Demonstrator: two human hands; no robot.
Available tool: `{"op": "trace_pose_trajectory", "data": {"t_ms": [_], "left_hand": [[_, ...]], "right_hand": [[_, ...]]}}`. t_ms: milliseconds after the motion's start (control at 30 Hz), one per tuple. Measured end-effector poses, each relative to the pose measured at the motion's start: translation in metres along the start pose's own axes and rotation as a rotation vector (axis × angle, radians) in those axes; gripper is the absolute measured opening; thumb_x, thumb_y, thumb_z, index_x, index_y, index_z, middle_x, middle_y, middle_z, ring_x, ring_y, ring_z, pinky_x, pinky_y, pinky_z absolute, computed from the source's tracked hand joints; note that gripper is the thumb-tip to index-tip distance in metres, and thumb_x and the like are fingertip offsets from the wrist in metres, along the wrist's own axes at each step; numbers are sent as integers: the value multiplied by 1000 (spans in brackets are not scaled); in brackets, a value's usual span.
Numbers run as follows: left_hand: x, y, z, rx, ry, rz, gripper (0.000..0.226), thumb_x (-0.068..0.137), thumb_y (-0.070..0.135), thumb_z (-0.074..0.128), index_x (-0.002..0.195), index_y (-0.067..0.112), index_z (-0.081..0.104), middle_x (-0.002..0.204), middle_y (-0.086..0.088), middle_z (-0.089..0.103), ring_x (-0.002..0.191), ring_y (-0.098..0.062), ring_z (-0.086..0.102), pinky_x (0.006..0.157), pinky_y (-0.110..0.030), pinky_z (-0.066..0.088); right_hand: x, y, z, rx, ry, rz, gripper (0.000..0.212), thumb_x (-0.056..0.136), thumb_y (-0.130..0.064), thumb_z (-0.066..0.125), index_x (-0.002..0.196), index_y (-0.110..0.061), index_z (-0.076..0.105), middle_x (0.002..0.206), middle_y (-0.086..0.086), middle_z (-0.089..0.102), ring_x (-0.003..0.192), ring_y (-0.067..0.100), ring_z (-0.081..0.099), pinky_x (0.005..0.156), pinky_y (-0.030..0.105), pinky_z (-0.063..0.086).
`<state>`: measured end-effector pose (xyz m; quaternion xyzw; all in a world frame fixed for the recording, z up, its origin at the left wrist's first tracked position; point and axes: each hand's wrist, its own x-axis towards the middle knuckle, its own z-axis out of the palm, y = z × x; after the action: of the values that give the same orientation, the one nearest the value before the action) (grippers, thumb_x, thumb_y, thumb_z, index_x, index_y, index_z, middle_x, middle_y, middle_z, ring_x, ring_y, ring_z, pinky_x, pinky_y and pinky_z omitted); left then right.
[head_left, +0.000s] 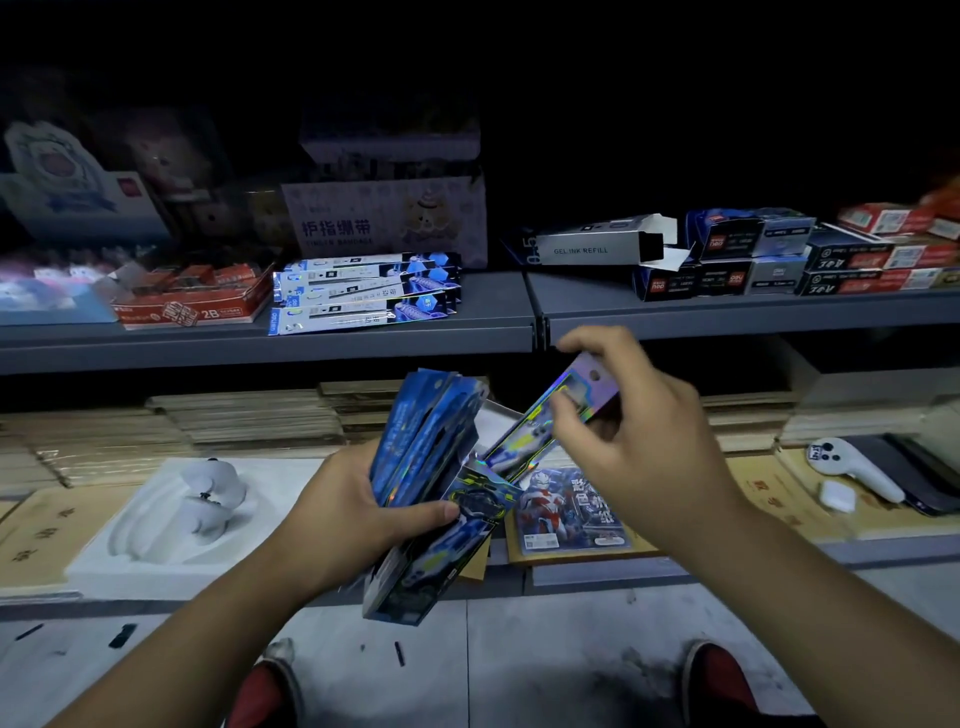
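A stack (426, 441) is gripped by the curled left hand (358, 504). One pack (545, 421) is pinched, apparently near its top, by the right hand (639, 431). The fanned stack could be spilled by a tug.

I see a bundle of packs (431, 431) in glossy blue plastic film. The single pack (589, 376) has a shiny holographic foil face. The shelf (415, 340) looks matt grey metal, the white tray (104, 553) smooth and moulded.
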<state>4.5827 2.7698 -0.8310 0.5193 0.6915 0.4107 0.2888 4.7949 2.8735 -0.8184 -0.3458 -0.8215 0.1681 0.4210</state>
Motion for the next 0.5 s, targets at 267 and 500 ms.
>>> {"op": "trace_pose_trajectory", "data": {"t_ms": [267, 500], "left_hand": [[-3, 5, 1, -6, -7, 17, 28, 74, 11, 87, 75, 21, 61, 50, 18, 62, 41, 7, 52, 45, -6, 37], [-4, 7, -1, -11, -1, 25, 33, 74, 10, 88, 73, 23, 58, 46, 18, 59, 38, 8, 50, 44, -5, 35]], "right_hand": [[-12, -10, 27, 181, -245, 23, 23, 100, -31, 60, 117, -37, 45, 65, -4, 58, 50, 19, 55, 48, 45, 44], [-10, -6, 30, 110, -109, 40, 5, 100, -21, 59, 95, -24, 57, 84, -9, 55, 64, 8, 54, 57, 24, 39]]}}
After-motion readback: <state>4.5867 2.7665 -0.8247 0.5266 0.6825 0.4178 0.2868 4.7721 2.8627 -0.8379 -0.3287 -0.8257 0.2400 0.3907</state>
